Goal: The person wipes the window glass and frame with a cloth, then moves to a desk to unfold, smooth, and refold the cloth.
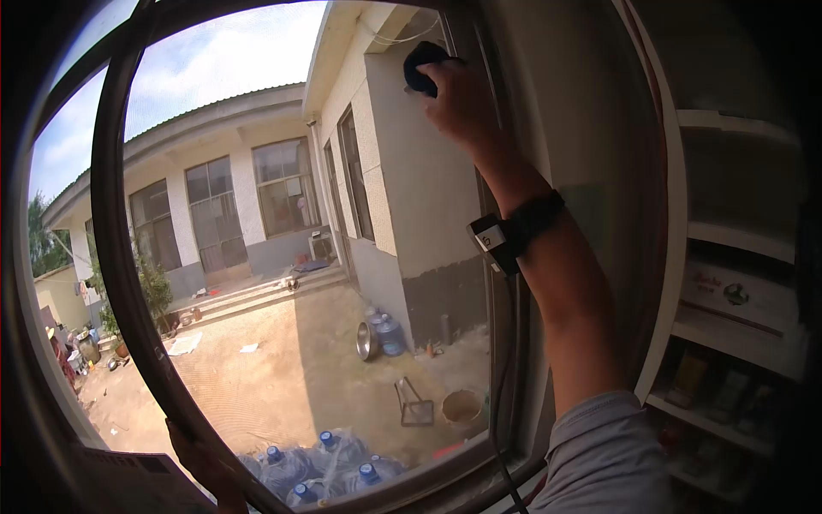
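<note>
White shelves [728, 241] stand in dimness at right, while outside a courtyard [248, 373], part sunlit and part shaded, lies before a pale, grey-based building [249, 201] with tall windows [214, 214] beneath a bright, cloudy sky [231, 60].

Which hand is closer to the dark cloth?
Right: the right hand holds the dark cloth itself; the left hand is far below and to its left, by the window frame.
</note>
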A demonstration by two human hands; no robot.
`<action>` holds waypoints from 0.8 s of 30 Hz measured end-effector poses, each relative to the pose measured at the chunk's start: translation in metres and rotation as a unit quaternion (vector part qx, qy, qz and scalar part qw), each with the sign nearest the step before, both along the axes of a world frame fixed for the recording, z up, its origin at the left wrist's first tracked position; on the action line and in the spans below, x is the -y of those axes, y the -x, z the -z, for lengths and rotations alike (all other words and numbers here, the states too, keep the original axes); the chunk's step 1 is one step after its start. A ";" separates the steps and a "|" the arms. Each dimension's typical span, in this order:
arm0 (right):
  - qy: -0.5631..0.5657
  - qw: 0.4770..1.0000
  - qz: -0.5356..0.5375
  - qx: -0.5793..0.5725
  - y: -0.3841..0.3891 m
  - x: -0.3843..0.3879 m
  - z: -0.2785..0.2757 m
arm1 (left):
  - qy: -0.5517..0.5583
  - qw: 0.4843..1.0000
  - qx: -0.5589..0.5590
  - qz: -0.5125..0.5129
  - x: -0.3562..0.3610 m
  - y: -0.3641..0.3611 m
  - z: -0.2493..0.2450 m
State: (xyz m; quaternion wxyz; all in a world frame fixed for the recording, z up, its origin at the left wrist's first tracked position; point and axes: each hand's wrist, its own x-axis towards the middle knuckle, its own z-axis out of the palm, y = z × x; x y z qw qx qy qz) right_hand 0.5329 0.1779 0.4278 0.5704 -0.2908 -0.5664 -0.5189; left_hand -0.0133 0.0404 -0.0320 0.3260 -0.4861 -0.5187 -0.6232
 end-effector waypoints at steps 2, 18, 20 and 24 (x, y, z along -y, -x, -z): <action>-0.049 0.996 -0.028 0.071 0.003 0.008 -0.003 | -0.001 1.000 -0.006 0.002 0.000 0.004 0.002; -0.250 0.967 -0.036 -0.044 -0.026 -0.002 -0.080 | -0.003 1.000 0.024 0.010 0.001 -0.004 0.000; -0.201 0.967 0.015 -0.155 -0.041 -0.016 -0.098 | -0.005 1.000 0.019 -0.006 0.003 -0.004 0.000; -0.046 0.989 -0.044 -0.135 0.020 -0.022 -0.091 | -0.005 1.000 0.009 -0.011 0.000 -0.008 -0.002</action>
